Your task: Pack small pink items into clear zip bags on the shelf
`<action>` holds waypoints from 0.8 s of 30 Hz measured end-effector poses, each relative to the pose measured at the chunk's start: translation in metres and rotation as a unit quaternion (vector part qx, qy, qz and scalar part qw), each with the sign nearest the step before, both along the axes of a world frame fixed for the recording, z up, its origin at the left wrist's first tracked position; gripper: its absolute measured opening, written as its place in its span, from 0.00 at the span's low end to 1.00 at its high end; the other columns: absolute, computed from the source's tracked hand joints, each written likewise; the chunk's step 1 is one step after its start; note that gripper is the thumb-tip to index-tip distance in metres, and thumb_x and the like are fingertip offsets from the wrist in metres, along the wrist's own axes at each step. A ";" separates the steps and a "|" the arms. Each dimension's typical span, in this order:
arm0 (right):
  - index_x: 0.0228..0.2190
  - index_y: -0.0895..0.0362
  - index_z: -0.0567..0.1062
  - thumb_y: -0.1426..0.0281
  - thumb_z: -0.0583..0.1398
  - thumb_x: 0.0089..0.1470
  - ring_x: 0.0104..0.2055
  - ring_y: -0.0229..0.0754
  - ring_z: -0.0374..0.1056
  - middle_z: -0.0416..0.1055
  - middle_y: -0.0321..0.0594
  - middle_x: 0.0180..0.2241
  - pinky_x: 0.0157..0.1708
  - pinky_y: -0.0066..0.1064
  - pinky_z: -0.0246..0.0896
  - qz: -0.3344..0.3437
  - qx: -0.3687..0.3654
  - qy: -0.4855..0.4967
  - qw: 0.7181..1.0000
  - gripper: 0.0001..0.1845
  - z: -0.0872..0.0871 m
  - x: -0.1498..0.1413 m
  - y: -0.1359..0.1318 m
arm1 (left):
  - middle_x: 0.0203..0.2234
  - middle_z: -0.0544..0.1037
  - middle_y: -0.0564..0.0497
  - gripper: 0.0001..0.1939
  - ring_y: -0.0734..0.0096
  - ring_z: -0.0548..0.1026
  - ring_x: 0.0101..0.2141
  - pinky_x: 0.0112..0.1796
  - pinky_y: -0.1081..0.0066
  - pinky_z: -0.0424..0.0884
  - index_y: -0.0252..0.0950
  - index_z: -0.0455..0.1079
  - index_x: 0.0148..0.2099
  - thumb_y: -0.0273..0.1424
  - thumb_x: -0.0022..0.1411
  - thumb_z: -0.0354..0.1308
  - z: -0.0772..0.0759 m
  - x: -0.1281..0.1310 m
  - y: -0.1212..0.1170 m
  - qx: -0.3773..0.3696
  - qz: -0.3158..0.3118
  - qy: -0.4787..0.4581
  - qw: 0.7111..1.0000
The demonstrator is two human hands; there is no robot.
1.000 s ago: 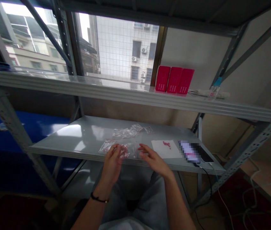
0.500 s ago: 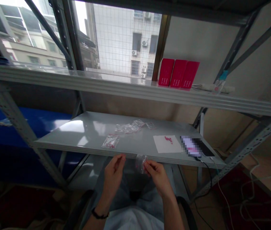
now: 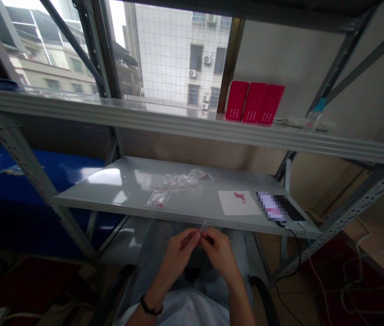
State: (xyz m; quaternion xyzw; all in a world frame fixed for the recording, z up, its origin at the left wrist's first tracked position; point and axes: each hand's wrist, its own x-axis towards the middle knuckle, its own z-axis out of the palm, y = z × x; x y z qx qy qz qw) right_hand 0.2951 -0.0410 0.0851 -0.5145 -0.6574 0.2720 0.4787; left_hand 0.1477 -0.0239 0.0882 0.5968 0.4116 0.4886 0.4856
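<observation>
Just in front of the shelf edge, above my lap, my left hand (image 3: 181, 249) and my right hand (image 3: 217, 246) meet fingertip to fingertip. Both have their fingers pinched on a small clear plastic bag (image 3: 205, 223), of which only the upper part shows above the fingers. What lies inside it is hidden by my hands. A second clear bag (image 3: 158, 198) with small red pieces in it rests on the grey shelf (image 3: 192, 203), left of my hands. Small pinkish-red pieces (image 3: 239, 196) lie on a white sheet of paper (image 3: 228, 206) to the right.
Several clear plastic bags (image 3: 188, 178) are spread toward the back of the shelf. A phone with a blurred screen (image 3: 271, 206) and a dark flat device (image 3: 290, 209) lie at the right, with cables (image 3: 297, 253) hanging down. Red boxes (image 3: 255, 102) stand on the upper shelf (image 3: 165, 124).
My left hand has moved right to join my right hand at the plastic bag. The bag, seen broadside before, is now mostly covered by my fingers. The view has shifted slightly.
</observation>
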 end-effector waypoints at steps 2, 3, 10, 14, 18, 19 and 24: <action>0.21 0.56 0.71 0.75 0.59 0.54 0.27 0.38 0.61 0.65 0.33 0.23 0.28 0.28 0.50 -0.005 0.007 -0.029 1.000 0.11 0.002 -0.001 0.000 | 0.31 0.84 0.49 0.09 0.59 0.80 0.34 0.38 0.68 0.73 0.41 0.80 0.36 0.38 0.58 0.63 -0.001 0.001 0.000 0.015 0.007 0.023 1.000; 0.20 0.56 0.70 0.75 0.59 0.53 0.27 0.37 0.61 0.64 0.32 0.23 0.28 0.28 0.50 -0.006 0.009 -0.037 0.999 0.12 0.003 -0.001 0.000 | 0.30 0.83 0.49 0.09 0.59 0.80 0.34 0.38 0.68 0.73 0.41 0.80 0.35 0.39 0.59 0.62 -0.001 0.001 0.000 0.023 0.010 0.032 0.999; 0.23 0.55 0.74 0.68 0.57 0.60 0.29 0.39 0.64 0.68 0.34 0.25 0.30 0.27 0.54 0.027 -0.003 0.000 1.000 0.14 0.001 -0.001 0.000 | 0.29 0.82 0.49 0.13 0.62 0.78 0.31 0.35 0.69 0.69 0.40 0.77 0.35 0.39 0.66 0.54 -0.008 0.001 0.003 0.064 0.020 0.093 0.993; 0.20 0.54 0.68 0.69 0.55 0.59 0.26 0.38 0.61 0.64 0.33 0.22 0.28 0.28 0.51 -0.060 0.012 -0.034 0.998 0.16 -0.012 -0.010 0.003 | 0.29 0.78 0.47 0.13 0.61 0.77 0.31 0.33 0.69 0.67 0.40 0.72 0.34 0.31 0.68 0.48 -0.014 0.004 0.004 0.160 0.066 0.289 0.942; 0.20 0.53 0.65 0.72 0.55 0.56 0.25 0.39 0.60 0.64 0.34 0.21 0.27 0.30 0.48 -0.143 0.024 -0.117 0.983 0.13 -0.019 -0.010 0.007 | 0.33 0.79 0.44 0.12 0.59 0.78 0.33 0.33 0.68 0.66 0.38 0.70 0.38 0.26 0.68 0.46 -0.007 0.003 0.008 0.184 0.038 0.463 0.866; 0.22 0.53 0.66 0.73 0.55 0.56 0.24 0.39 0.61 0.64 0.33 0.21 0.27 0.29 0.47 -0.136 0.014 -0.121 0.983 0.11 -0.018 -0.007 0.006 | 0.33 0.79 0.44 0.12 0.58 0.78 0.33 0.33 0.67 0.66 0.38 0.71 0.38 0.26 0.68 0.46 -0.002 0.001 0.010 0.185 0.023 0.483 0.855; 0.32 0.53 0.75 0.78 0.52 0.56 0.30 0.40 0.68 0.72 0.34 0.28 0.31 0.27 0.55 0.034 0.019 -0.129 0.991 0.13 0.003 0.016 0.000 | 0.29 0.79 0.47 0.09 0.61 0.77 0.32 0.34 0.69 0.65 0.39 0.72 0.33 0.26 0.64 0.53 0.029 -0.010 0.029 0.212 -0.072 0.476 0.850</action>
